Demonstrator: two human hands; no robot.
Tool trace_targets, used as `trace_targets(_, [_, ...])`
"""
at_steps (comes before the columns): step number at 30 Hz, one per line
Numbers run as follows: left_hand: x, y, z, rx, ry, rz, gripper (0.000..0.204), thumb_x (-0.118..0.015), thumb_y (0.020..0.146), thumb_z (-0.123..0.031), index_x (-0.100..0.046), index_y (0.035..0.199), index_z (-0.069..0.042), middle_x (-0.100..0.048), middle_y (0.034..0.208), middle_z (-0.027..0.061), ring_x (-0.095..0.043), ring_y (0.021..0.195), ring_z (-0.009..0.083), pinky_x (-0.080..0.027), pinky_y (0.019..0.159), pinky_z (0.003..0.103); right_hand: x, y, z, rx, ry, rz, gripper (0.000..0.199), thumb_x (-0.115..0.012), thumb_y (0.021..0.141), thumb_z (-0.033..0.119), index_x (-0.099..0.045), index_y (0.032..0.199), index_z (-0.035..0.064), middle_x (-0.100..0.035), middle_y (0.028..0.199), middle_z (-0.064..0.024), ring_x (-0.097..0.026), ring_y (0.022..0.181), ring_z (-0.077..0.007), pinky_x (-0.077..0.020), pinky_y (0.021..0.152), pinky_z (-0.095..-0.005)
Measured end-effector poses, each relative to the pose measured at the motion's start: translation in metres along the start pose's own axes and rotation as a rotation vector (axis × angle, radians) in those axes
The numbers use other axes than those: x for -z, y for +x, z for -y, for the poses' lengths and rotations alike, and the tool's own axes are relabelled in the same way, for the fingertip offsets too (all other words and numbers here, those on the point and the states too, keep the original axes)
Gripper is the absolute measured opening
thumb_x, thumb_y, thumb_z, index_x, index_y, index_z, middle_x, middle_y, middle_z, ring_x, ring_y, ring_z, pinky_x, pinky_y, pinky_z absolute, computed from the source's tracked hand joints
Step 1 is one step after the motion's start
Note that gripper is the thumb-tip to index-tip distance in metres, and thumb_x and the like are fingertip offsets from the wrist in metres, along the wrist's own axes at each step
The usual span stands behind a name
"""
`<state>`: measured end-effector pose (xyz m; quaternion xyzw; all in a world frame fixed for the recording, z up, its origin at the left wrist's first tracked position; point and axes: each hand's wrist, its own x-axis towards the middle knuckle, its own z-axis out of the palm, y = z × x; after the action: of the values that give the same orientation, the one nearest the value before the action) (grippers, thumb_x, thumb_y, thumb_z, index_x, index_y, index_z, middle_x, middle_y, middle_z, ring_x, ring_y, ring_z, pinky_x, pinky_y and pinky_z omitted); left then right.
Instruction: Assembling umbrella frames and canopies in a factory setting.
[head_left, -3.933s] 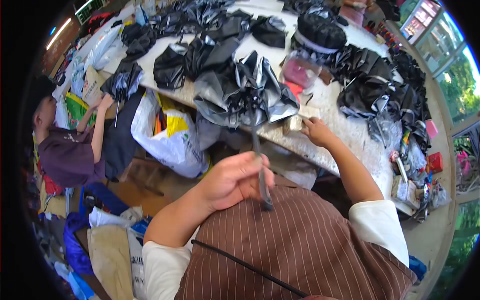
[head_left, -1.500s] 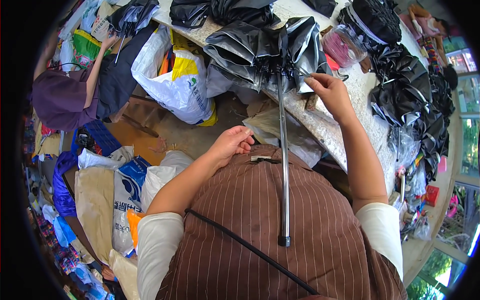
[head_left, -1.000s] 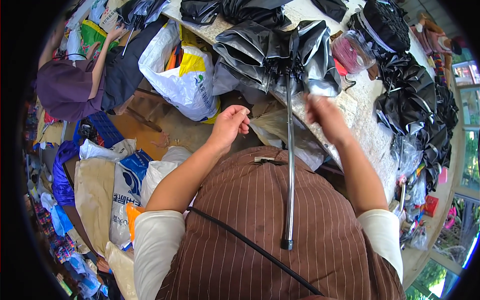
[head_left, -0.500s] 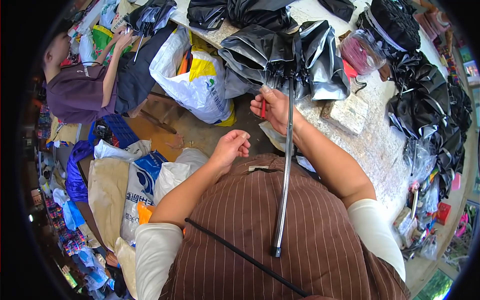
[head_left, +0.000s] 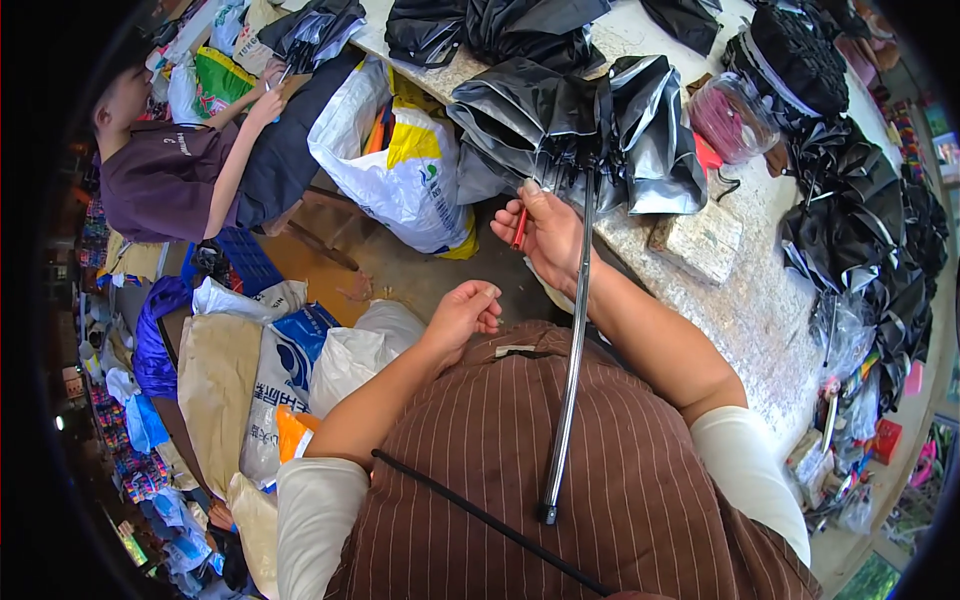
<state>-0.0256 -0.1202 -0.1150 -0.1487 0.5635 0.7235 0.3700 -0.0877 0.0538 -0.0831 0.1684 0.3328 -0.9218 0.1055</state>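
A folded black umbrella with silver lining (head_left: 510,115) lies on the table's near edge. Its metal shaft (head_left: 573,375) runs back toward me, ending over my brown striped apron (head_left: 480,440). My right hand (head_left: 548,235) is beside the shaft, just below the rib joints, its fingers closed around a slim red-handled tool (head_left: 519,229). The tool's tip is too small to make out. My left hand (head_left: 465,315) hovers before my waist with thumb and fingers pinched together. Whatever it pinches, if anything, cannot be made out.
A whitish block (head_left: 698,240) sits on the worn table (head_left: 740,300) right of the umbrella. More black umbrellas (head_left: 850,210) crowd the right side, near a bag of pink thread (head_left: 732,118). White sacks (head_left: 395,170) stand at left, where a co-worker (head_left: 165,180) handles another umbrella.
The red-handled tool in my right hand has tilted, its lower end swinging left. My left hand stays pinched at nearly the same spot. The whole view has shifted slightly.
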Motion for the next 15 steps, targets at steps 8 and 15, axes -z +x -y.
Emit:
trace_targets(8, [-0.004, 0.004, 0.002, 0.018, 0.021, 0.024, 0.014, -0.051, 0.091, -0.017, -0.056, 0.094, -0.004, -0.056, 0.074, 0.004, -0.052, 0.059, 0.0087, -0.045, 0.056, 0.019, -0.001, 0.011, 0.004, 0.033, -0.078, -0.01, 0.029, -0.052, 0.091, 0.029, -0.047, 0.096, 0.0002, -0.051, 0.082, -0.0078, -0.057, 0.07, -0.0155, -0.0524, 0.067, -0.028])
trace_targets(15, [-0.001, 0.001, -0.007, -0.002, 0.007, 0.026, 0.016, -0.05, 0.091, -0.018, -0.055, 0.097, -0.004, -0.056, 0.076, 0.0047, -0.052, 0.06, 0.0092, -0.046, 0.058, 0.02, -0.001, -0.008, 0.001, 0.138, -0.372, -0.021, 0.028, -0.049, 0.092, 0.027, -0.047, 0.096, -0.0006, -0.051, 0.08, -0.0073, -0.055, 0.066, -0.013, -0.0503, 0.062, -0.0252])
